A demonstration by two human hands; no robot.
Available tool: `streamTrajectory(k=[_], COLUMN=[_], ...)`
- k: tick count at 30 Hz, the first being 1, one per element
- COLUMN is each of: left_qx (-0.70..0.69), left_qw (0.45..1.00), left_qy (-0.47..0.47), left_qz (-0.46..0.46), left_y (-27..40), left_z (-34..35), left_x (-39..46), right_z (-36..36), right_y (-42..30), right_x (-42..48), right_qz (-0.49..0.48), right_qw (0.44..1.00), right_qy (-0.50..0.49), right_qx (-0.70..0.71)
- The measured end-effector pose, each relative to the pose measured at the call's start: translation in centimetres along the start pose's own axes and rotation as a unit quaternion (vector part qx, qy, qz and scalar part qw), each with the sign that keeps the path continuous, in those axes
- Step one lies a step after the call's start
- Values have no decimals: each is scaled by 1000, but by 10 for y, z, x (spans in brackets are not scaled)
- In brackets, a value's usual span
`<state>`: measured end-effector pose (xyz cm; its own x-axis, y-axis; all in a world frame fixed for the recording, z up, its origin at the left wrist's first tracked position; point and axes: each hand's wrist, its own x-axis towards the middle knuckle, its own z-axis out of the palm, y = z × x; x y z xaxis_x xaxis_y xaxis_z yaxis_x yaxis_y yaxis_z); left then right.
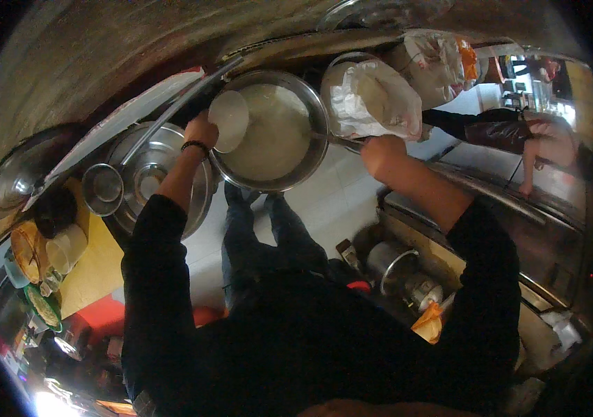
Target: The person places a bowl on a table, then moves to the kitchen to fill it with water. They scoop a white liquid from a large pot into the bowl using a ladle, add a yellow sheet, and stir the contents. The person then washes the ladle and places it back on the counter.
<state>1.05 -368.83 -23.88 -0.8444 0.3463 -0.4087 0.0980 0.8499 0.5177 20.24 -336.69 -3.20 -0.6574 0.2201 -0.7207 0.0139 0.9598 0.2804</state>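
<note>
A large round metal pot (275,180) stands before me with pale, cloudy contents. My left hand (201,130), with a dark beaded bracelet on the wrist, grips a pale round disc-like bowl or scoop (229,121) at the pot's left rim. On the right, my right hand (384,154) is closed around a long metal handle (346,143) that reaches over the pot's right rim; its far end dips into the contents. Just beyond that hand is an open white plastic-lined sack or container (379,99).
A long-handled metal ladle (102,190) rests over a wide metal lid or basin (192,219) at left. Plastic containers (67,247) stand on a yellow surface (93,266). Another person (528,138) stands by a metal counter (510,200) at right. A metal pail (392,266) sits lower right.
</note>
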Motion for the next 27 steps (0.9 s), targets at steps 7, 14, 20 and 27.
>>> streamTrajectory(k=[7,14,20,27], left_qx=[135,195,279,259], left_qw=[990,980,960,964], left_qy=[-20,-24,-18,-48], left_qz=[23,21,35,-33], left_y=[8,46,11,39], left_z=[24,49,105,118], left_x=[21,29,57,56], right_z=[-8,10,-16,4], right_y=[-31,-1,36,24], right_x=[-3,59,60,25], right_qz=[-75,-67,-47,41], right_qw=[996,988,990,996], right_qy=[-50,131,121,58], right_qx=[-2,45,56,60])
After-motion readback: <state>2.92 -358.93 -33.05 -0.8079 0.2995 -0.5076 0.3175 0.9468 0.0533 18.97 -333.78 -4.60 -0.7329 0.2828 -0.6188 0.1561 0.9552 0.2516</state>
